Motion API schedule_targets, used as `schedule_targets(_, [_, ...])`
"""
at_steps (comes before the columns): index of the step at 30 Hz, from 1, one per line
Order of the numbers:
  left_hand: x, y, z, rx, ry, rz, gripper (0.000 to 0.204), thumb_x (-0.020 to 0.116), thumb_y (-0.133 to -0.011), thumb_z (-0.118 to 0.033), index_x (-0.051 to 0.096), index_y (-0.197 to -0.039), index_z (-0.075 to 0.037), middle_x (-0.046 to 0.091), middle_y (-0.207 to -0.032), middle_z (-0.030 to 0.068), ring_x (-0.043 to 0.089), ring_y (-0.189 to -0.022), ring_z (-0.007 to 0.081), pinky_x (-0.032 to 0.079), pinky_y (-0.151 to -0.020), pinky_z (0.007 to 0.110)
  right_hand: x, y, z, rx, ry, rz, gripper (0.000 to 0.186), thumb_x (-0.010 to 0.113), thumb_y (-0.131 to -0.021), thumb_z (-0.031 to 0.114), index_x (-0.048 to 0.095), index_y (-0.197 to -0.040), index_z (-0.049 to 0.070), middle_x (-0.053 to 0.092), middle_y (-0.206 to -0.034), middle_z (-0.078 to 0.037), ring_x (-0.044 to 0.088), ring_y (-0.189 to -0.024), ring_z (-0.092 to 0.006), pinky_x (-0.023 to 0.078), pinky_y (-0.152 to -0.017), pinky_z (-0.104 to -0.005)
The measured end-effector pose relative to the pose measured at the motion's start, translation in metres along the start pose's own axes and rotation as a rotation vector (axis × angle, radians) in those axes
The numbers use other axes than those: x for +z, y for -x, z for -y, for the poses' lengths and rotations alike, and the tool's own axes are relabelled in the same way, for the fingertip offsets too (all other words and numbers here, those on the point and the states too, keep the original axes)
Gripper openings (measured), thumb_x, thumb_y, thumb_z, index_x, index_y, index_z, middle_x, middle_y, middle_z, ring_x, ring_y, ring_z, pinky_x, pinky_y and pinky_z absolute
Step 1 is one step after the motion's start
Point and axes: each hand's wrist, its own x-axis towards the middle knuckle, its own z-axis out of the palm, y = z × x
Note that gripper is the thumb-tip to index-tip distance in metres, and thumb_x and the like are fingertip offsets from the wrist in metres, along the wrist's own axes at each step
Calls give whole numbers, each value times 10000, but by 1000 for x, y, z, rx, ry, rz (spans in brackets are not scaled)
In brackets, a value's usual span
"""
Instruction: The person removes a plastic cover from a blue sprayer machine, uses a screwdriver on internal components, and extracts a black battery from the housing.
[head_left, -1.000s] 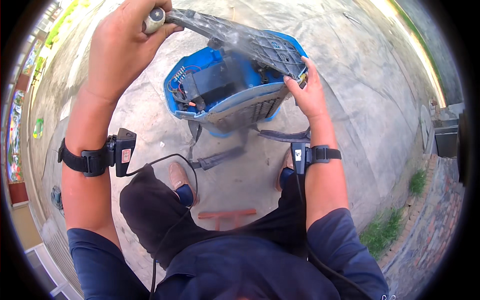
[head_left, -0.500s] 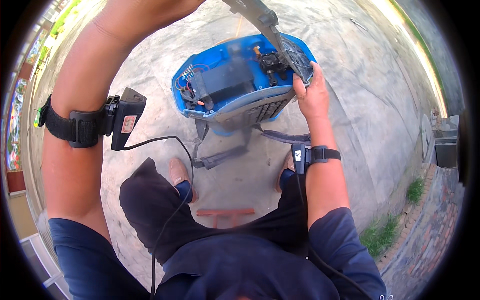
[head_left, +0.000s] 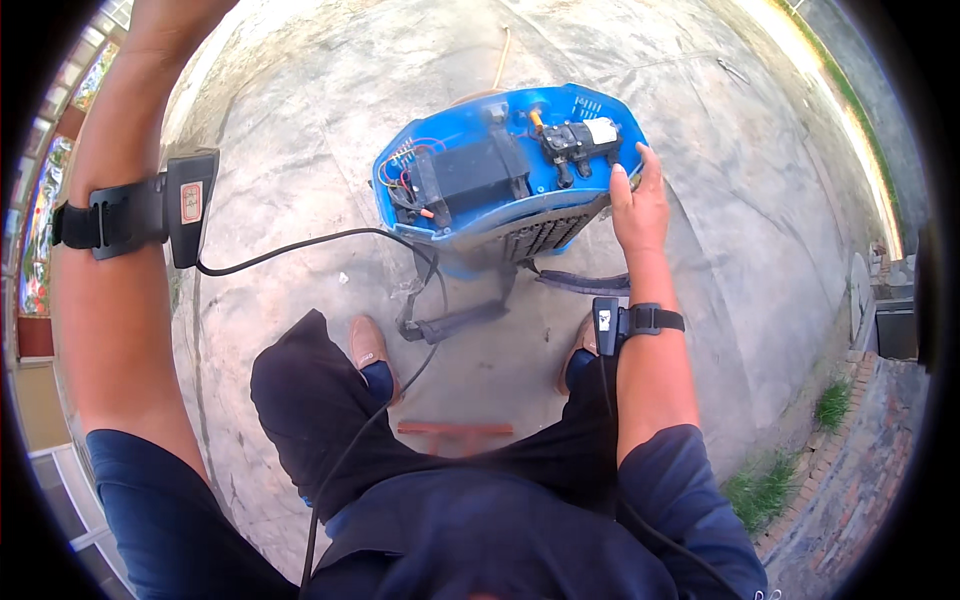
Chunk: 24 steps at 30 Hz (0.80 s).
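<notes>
A blue knapsack sprayer (head_left: 455, 128) stands in front of me with its uncovered base facing up. Inside sit a black box-shaped battery (head_left: 468, 178), a small black pump (head_left: 578, 142) with a pale label, and thin coloured wires (head_left: 404, 168) at the left end. My right hand (head_left: 642, 208) holds the housing's right rim, thumb and fingers closed over it. My left arm reaches up to the far left; only the edge of my left hand (head_left: 190, 12) shows at the upper border, its fingers out of the picture. Dark shoulder straps (head_left: 460, 322) hang below the sprayer toward my feet.
A pale hose (head_left: 503, 58) runs away behind the sprayer. A small metal tool (head_left: 733, 70) lies on the concrete floor (head_left: 300, 180) at the far right. Near my legs is a red metal bar (head_left: 455, 429). Black cables (head_left: 320, 236) trail from my wrist-strapped devices.
My left hand has moved away up and left, taking the dark cover off the sprayer's base and out of view. The pump now shows fully. The sprayer appears slightly further right.
</notes>
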Motion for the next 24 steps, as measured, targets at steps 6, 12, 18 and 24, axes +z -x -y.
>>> schedule_targets(6, [32, 94, 131, -150, -317, 210, 271, 732, -937, -276, 662, -1185, -191, 731, -1053, 77, 714, -913, 308, 563, -761, 434, 17, -4, 12, -75, -48, -19, 590, 621, -954, 352, 471, -1493, 168, 605, -1400, -197, 622, -1222, -406, 515, -999, -486])
schedule_targets(12, [60, 172, 95, -269, 11, 366, 294, 790, -886, -173, 652, -1142, -134, 719, -1050, 53, 636, -756, 273, 529, -724, 389, 12, -5, 17, -16, -86, 52, 609, 616, -945, 276, 451, -1518, 155, 586, -1448, -209, 605, -1262, -404, 501, -1025, -466])
schedule_targets(18, [87, 203, 38, -459, 341, 504, 281, 816, -865, -122, 658, -1096, -96, 715, -960, 45, 634, -745, 198, 530, -718, 335, 2, -13, 17, 56, -139, 156, 632, 590, -911, 158, 458, -1529, 132, 624, -1383, -223, 638, -1221, -324, 490, -1025, -389])
schedule_targets(24, [97, 233, 30, -682, 628, 642, 306, 817, -874, -119, 676, -1143, -81, 718, -961, 50, 647, -837, 153, 528, -766, 300, 7, -20, 7, 91, -434, 205, 659, 533, -896, 19, 436, -1545, 82, 575, -1428, -164, 556, -1304, -218, 448, -1083, -339])
